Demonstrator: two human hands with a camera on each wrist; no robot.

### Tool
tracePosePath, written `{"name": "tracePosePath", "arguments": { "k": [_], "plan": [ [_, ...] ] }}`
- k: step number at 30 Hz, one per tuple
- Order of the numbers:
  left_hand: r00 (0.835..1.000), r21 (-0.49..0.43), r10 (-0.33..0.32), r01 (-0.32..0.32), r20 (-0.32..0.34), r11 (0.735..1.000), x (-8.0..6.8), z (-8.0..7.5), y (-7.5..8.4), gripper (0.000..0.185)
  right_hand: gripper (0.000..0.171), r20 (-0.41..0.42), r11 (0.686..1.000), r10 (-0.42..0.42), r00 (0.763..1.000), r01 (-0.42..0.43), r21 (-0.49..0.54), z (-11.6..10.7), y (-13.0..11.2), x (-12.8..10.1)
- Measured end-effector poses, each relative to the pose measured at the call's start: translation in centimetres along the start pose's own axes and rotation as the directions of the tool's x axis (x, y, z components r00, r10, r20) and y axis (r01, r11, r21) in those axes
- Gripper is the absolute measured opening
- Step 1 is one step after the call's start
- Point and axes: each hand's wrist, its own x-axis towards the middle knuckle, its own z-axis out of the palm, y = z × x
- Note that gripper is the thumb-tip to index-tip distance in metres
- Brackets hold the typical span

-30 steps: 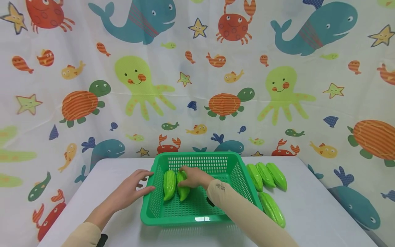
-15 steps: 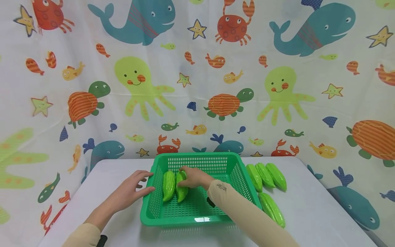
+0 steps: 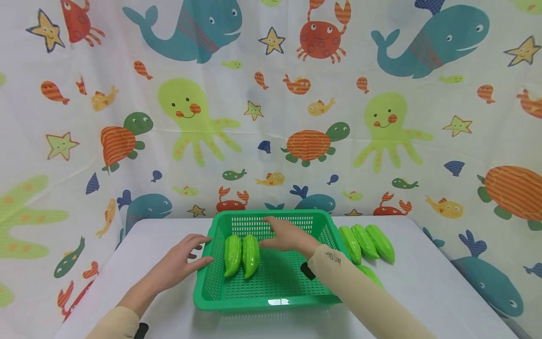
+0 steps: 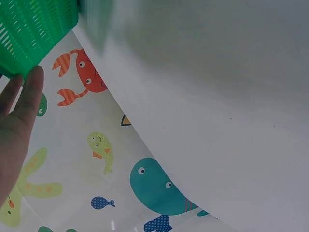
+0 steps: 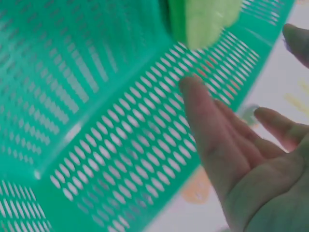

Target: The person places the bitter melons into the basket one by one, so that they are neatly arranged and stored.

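Observation:
A green plastic basket point(image 3: 237, 304) stands on the white table, and inside its left part two green bitter melons lie side by side, a left one point(image 3: 233, 255) and a right one point(image 3: 251, 256). My right hand point(image 3: 285, 234) hovers over the basket just right of the second melon, thumb and fingers spread, holding nothing. In the right wrist view a pale gap separates its fingertips from the melon point(image 5: 212, 24). My left hand point(image 3: 182, 259) is at the basket's left rim, fingers loosely extended; its fingertips meet the basket point(image 4: 34, 29) in the left wrist view.
Right of the basket lie three bitter melons in a row, a near one point(image 3: 349, 244), a middle one point(image 3: 365, 241) and a far one point(image 3: 380, 243). Another melon point(image 3: 370, 274) is partly hidden behind my right sleeve. A sea-animal curtain point(image 3: 271, 155) hangs behind the table.
My right hand has let go of the second bitter melon and moved right and slightly up, its fingers opening. The melon stays in the basket beside the first. My left hand keeps its place.

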Motion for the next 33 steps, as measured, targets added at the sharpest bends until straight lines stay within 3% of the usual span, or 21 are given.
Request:
{"name": "tracePosePath", "arguments": {
  "k": [6,12,16,24,33],
  "plan": [
    [1.000,0.009,0.002,-0.002,-0.009,1.000,0.1,0.1,-0.1,0.059,0.071,-0.143,0.999,-0.050,0.988,0.048,-0.020,-2.7,1.0,-2.9],
    [1.000,0.009,-0.012,0.012,-0.008,1.000,0.0,0.1,0.0,0.060,0.070,-0.279,0.992,-0.085,0.957,0.055,-0.115,-5.4,3.5,-6.6],
    [1.000,0.008,-0.017,0.017,0.000,1.000,0.0,0.1,0.0,0.059,0.068,-0.344,0.993,-0.079,0.936,0.042,-0.113,-6.6,5.7,-9.5],
    [1.000,0.008,-0.020,0.020,0.003,1.000,0.0,0.1,0.2,0.059,0.074,-0.372,0.995,0.041,0.927,-0.070,-0.067,-8.1,9.3,-14.4],
    [1.000,0.020,-0.003,0.003,-0.003,1.000,-0.1,0.0,0.4,0.056,0.080,-0.341,0.981,0.144,0.929,-0.178,-0.072,-7.3,13.0,-17.5]
  ]
}}
